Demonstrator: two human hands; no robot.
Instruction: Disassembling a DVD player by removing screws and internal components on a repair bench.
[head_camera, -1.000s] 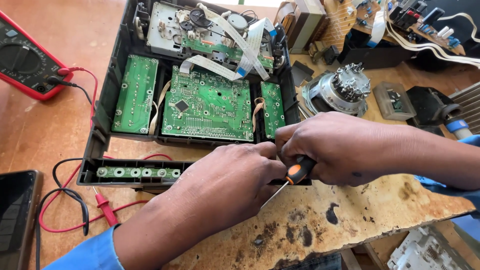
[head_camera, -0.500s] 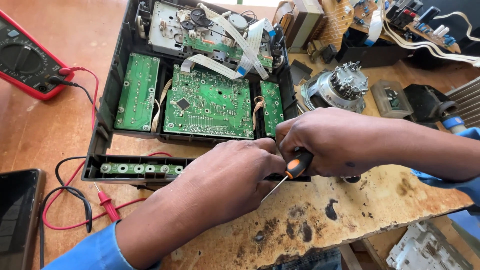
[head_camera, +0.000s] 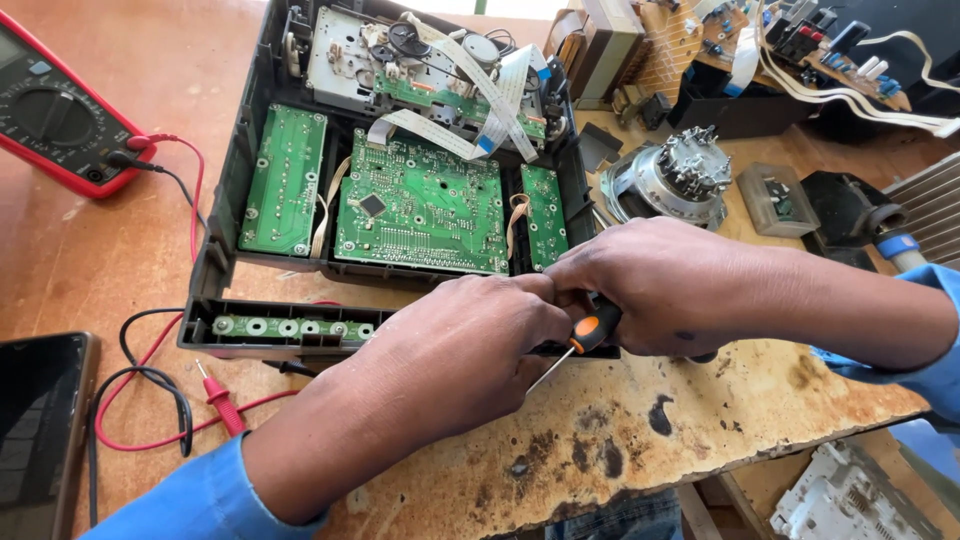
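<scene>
Lying at the far left, well away from the black case (head_camera: 215, 250), a dark phone (head_camera: 40, 430) sits at the table edge, and above it a red meter (head_camera: 55, 115) trails red and black leads (head_camera: 150, 400) that loop along the left side of the case. A red probe (head_camera: 222, 408) rests just below the case's front strip, beside the left sleeve.

The case itself stands open on the wooden table (head_camera: 100, 250), showing a narrow green board (head_camera: 283, 180) at its left, a larger green board (head_camera: 420, 208) in the middle and white ribbon cables (head_camera: 470, 100) across the mechanism at its back.

At the front right corner of the case the two hands meet. The left hand (head_camera: 455, 345) comes up from below — its fingers are curled closed and pressed against the case edge, though what they pinch (if anything) is hidden. The right hand (head_camera: 650, 285) reaches in from the right, fingers wrapped shut around a screwdriver (head_camera: 580, 340); its orange and black handle pokes out under the palm, and the thin metal shaft slants down and left, away from the case, over the scorched table top.

Right of the case, a grey round motor part (head_camera: 670, 180) and a small clear box (head_camera: 775, 198) sit near each other — both untouched.
</scene>
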